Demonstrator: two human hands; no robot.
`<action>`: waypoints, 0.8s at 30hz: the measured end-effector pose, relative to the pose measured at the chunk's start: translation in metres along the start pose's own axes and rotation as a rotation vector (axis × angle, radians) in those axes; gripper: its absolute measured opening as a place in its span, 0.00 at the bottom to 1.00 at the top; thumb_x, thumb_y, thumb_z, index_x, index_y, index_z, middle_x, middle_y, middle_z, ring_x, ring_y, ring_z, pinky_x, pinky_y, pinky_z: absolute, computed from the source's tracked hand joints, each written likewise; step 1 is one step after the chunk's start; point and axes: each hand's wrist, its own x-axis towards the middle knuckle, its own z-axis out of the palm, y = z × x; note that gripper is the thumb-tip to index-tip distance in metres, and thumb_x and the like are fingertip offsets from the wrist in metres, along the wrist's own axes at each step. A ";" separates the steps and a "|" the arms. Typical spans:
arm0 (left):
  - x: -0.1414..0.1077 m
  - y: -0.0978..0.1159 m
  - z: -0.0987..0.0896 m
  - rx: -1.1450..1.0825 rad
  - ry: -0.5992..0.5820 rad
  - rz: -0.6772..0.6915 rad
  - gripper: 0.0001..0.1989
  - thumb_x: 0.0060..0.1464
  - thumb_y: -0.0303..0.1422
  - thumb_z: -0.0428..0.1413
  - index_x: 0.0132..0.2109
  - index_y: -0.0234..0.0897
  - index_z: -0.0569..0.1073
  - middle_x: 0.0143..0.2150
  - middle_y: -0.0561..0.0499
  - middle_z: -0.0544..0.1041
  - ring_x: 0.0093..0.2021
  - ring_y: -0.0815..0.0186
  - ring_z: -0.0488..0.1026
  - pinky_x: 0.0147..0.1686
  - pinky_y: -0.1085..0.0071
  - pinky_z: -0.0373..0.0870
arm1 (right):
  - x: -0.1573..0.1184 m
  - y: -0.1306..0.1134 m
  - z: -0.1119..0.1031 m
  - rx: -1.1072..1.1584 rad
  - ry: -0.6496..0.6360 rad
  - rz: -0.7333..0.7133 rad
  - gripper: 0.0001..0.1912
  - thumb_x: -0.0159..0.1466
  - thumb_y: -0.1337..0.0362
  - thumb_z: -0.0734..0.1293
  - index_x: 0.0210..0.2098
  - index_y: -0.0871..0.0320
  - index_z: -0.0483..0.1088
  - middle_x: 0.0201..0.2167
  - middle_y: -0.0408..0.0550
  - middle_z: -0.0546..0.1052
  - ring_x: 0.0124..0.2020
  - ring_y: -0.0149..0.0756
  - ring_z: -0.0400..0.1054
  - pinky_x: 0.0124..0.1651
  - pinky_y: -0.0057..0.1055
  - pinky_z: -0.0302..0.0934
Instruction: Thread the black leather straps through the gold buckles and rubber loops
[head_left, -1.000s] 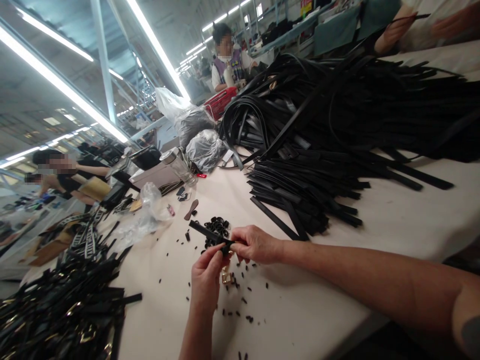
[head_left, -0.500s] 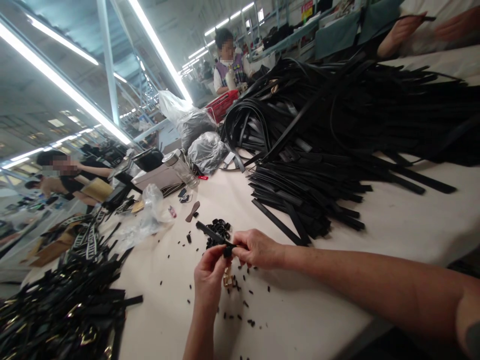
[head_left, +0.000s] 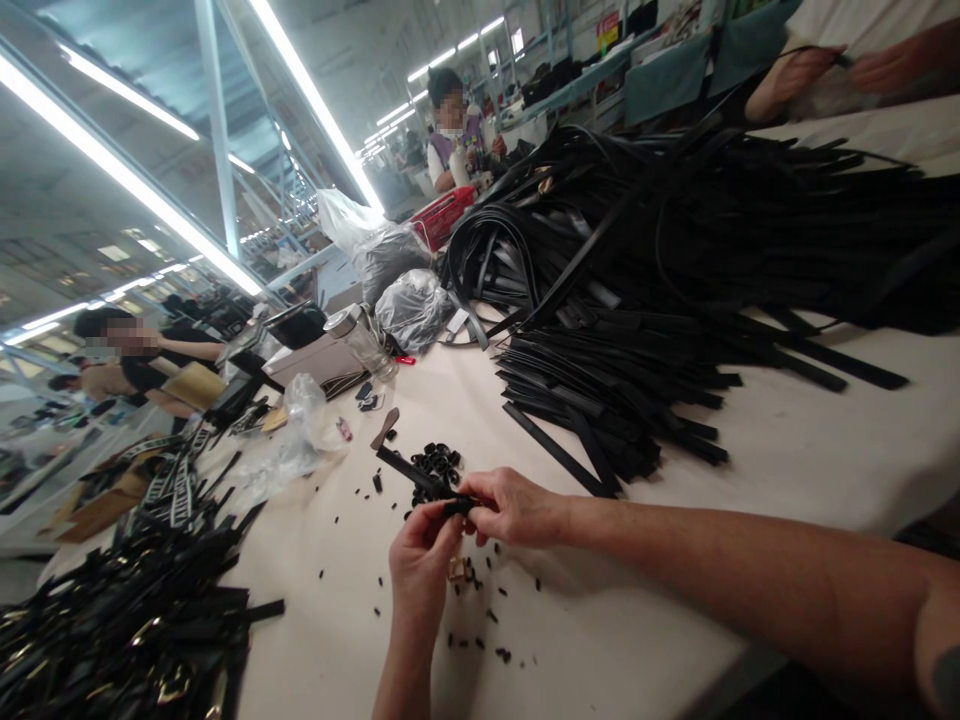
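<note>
Long strip lights [head_left: 135, 180] slant across the upper left of the frame, above a pale tabletop [head_left: 630, 620] that spreads through the centre and lower right. The black strap [head_left: 405, 468] lies just below the centre, slanting down from its free upper-left end to both hands. From the bottom edge, the left forearm rises almost upright, and the left hand [head_left: 420, 545] closes thumb and fingertips on the strap's lower end. The right forearm reaches in from the right edge, nearly level and tipping up toward its wrist; the right hand [head_left: 514, 508] is curled, its thumb and forefinger pinching the strap close beside the left fingertips. Black loops [head_left: 439, 460] cluster just behind the strap. Below the fingers shows a gold buckle [head_left: 457, 569]; whether it is attached to the strap, I cannot tell.
</note>
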 end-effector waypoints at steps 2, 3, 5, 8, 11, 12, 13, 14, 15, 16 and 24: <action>-0.001 -0.001 0.000 0.032 0.000 0.018 0.16 0.41 0.40 0.69 0.35 0.35 0.80 0.30 0.47 0.79 0.30 0.64 0.73 0.31 0.72 0.70 | -0.001 -0.001 0.000 0.037 0.002 0.008 0.08 0.58 0.71 0.65 0.39 0.62 0.70 0.26 0.44 0.75 0.26 0.31 0.73 0.26 0.22 0.65; -0.002 -0.002 0.000 0.048 -0.012 0.021 0.16 0.42 0.40 0.69 0.36 0.34 0.80 0.29 0.48 0.78 0.29 0.65 0.72 0.30 0.73 0.69 | -0.001 -0.001 0.000 0.073 0.009 0.022 0.07 0.59 0.68 0.65 0.38 0.63 0.70 0.26 0.44 0.75 0.25 0.31 0.72 0.25 0.22 0.65; -0.005 -0.003 0.000 0.046 -0.049 -0.001 0.17 0.45 0.41 0.67 0.38 0.33 0.80 0.28 0.48 0.77 0.28 0.66 0.70 0.29 0.73 0.68 | 0.000 -0.001 0.002 0.152 0.021 0.055 0.08 0.61 0.63 0.66 0.37 0.62 0.68 0.25 0.44 0.75 0.23 0.30 0.70 0.25 0.23 0.66; -0.008 -0.005 0.003 -0.076 -0.039 -0.082 0.18 0.46 0.43 0.66 0.39 0.33 0.79 0.27 0.49 0.76 0.26 0.68 0.69 0.27 0.75 0.67 | 0.002 -0.002 0.003 0.231 0.042 0.076 0.08 0.61 0.62 0.66 0.35 0.62 0.67 0.23 0.44 0.75 0.21 0.28 0.69 0.24 0.23 0.66; -0.006 -0.004 0.005 -0.261 0.028 -0.148 0.17 0.45 0.43 0.67 0.35 0.34 0.76 0.28 0.51 0.75 0.24 0.72 0.68 0.24 0.79 0.65 | 0.004 -0.005 0.001 0.259 0.070 0.107 0.05 0.59 0.65 0.65 0.32 0.61 0.66 0.19 0.41 0.73 0.18 0.26 0.66 0.21 0.20 0.62; -0.004 -0.003 0.005 -0.324 0.056 -0.161 0.18 0.44 0.43 0.68 0.35 0.34 0.75 0.28 0.51 0.74 0.23 0.73 0.67 0.23 0.80 0.64 | 0.004 -0.006 0.000 0.244 0.073 0.117 0.04 0.59 0.66 0.65 0.31 0.61 0.66 0.18 0.40 0.72 0.17 0.25 0.64 0.20 0.19 0.60; -0.002 -0.002 0.005 -0.384 0.087 -0.170 0.19 0.43 0.43 0.68 0.36 0.35 0.74 0.28 0.51 0.74 0.22 0.74 0.66 0.22 0.80 0.64 | 0.004 -0.007 0.000 0.216 0.072 0.122 0.03 0.58 0.67 0.64 0.31 0.61 0.66 0.17 0.39 0.71 0.16 0.24 0.63 0.19 0.18 0.59; -0.001 -0.001 0.005 -0.435 0.116 -0.180 0.20 0.42 0.43 0.69 0.36 0.34 0.74 0.28 0.51 0.74 0.22 0.74 0.66 0.21 0.81 0.64 | 0.003 -0.007 -0.001 0.181 0.068 0.124 0.03 0.58 0.67 0.64 0.30 0.61 0.66 0.16 0.39 0.70 0.16 0.24 0.63 0.19 0.17 0.58; 0.001 -0.001 0.006 -0.470 0.136 -0.193 0.21 0.40 0.43 0.70 0.36 0.34 0.73 0.27 0.52 0.74 0.22 0.74 0.66 0.21 0.81 0.64 | 0.002 -0.008 -0.001 0.144 0.060 0.126 0.04 0.58 0.66 0.65 0.30 0.60 0.66 0.16 0.38 0.70 0.16 0.24 0.63 0.18 0.17 0.58; 0.001 0.000 0.006 -0.491 0.146 -0.212 0.22 0.39 0.42 0.70 0.35 0.33 0.73 0.26 0.52 0.73 0.22 0.74 0.66 0.20 0.81 0.63 | 0.002 -0.008 -0.001 0.110 0.051 0.129 0.04 0.58 0.65 0.65 0.30 0.60 0.66 0.16 0.38 0.70 0.16 0.24 0.63 0.17 0.17 0.57; -0.003 0.000 0.011 -0.503 0.112 -0.267 0.22 0.34 0.39 0.73 0.28 0.33 0.71 0.19 0.58 0.64 0.18 0.78 0.59 0.16 0.85 0.56 | -0.002 -0.013 -0.001 0.040 0.008 0.163 0.03 0.58 0.67 0.63 0.28 0.60 0.66 0.14 0.38 0.69 0.13 0.24 0.60 0.15 0.17 0.53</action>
